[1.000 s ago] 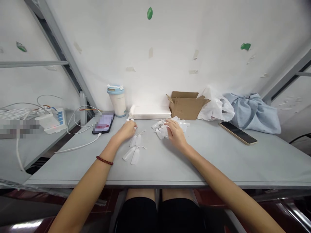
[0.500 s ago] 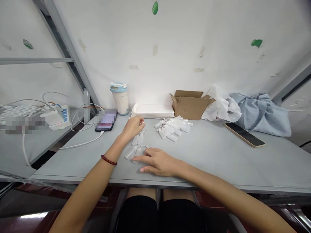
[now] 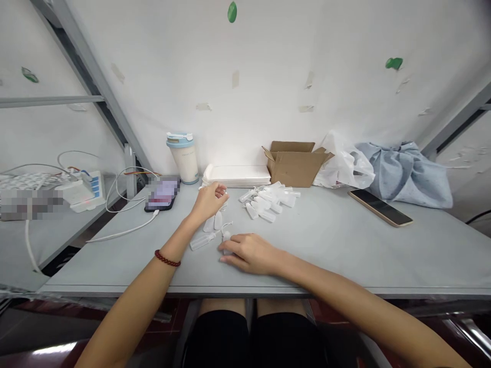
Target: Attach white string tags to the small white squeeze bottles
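My left hand point(image 3: 209, 202) hovers low over the table with its fingers curled together; whatever they pinch is too small to make out. My right hand point(image 3: 249, 254) rests nearer the front edge, thumb and fingers closed on a small clear plastic bottle point(image 3: 227, 237) with a thin white loop at its top. Just left of it lies another clear plastic bottle point(image 3: 202, 241). Two whitish pieces point(image 3: 214, 222) lie below my left hand, partly covered. A heap of similar translucent pieces point(image 3: 268, 199) is spread farther back to the right.
Along the wall stand a lidded cup point(image 3: 184, 161), a white stack point(image 3: 238, 175), an open cardboard box point(image 3: 295, 166), a plastic bag point(image 3: 343, 163) and a blue cloth bundle point(image 3: 406, 176). A phone on a cable point(image 3: 163, 195) lies left, another phone point(image 3: 379, 207) right.
My right hand's fingers have drawn in around the clear bottle, which has shifted and turned away from the one beside it. My left hand stays curled nearly in place. The view has swung slightly right.
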Demonstrator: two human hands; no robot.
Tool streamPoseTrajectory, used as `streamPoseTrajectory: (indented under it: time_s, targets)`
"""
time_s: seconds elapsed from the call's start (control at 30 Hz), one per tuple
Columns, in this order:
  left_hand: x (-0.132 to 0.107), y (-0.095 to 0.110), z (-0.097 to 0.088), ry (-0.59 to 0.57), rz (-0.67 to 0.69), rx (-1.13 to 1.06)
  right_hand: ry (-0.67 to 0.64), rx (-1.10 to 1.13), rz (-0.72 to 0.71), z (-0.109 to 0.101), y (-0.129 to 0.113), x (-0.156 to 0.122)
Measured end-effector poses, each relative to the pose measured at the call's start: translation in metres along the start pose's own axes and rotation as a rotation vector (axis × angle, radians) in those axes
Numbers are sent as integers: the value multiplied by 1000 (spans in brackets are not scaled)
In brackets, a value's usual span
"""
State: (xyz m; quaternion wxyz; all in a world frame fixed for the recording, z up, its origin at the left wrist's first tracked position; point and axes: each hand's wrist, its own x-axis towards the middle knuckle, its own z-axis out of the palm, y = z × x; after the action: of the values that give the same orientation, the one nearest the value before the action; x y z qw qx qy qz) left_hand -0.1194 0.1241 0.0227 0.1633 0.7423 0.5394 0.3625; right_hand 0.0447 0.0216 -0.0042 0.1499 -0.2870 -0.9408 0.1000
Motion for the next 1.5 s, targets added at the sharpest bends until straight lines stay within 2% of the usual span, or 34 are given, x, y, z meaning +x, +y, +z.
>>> streamPoseTrajectory:
  time_s: [0.13,0.4,0.6,0.77,1.0,1.33,1.5]
  targets:
    - [1,0,-1,-30,-102,-254,46,-53,86,-1,9,-1]
    - [-2,10,-9,-112,-327,-567,323,-149,167,-1,30,-3]
    - [-6,15,-11,-345,-370,-757,452,6,187,-5,30,-2]
    - [-7,16,-10,-408,-374,-861,456,210,165,-7,29,-2]
    - [-7,12,-9,-481,-316,-922,440,434,252,-13,26,0]
    - [-9,19,-11,-439,-305,-879,410,542,364,-20,30,-2]
    - [-10,22,-15,-442,-308,-847,446,649,418,-22,34,-3]
